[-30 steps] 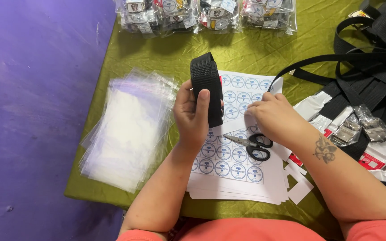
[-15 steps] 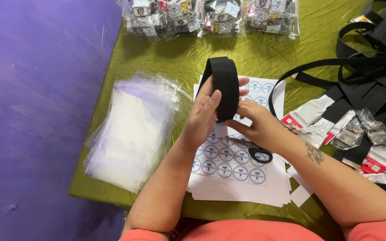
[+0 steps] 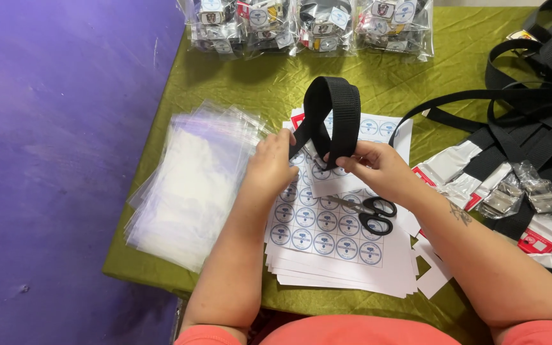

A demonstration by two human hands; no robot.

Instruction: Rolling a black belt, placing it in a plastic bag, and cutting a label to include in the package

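Observation:
A short black webbing strap stands bent into a loop above a stack of white sheets of round stickers. My left hand pinches the loop's left end. The right end is gripped by my right hand, its fingers folded over the strap's lower edge. Both hands meet at the bottom of the loop, over the sticker sheets. Black-handled scissors lie on the sheets just below my right hand.
A pile of clear plastic bags lies left on the green cloth. Filled packets line the far edge. Long black webbing and small foil packets crowd the right side. Purple floor lies to the left.
My right hand left the sticker sheet and joined the left on the strap. The strap went from a tight roll held upright to an open loop held by both ends.

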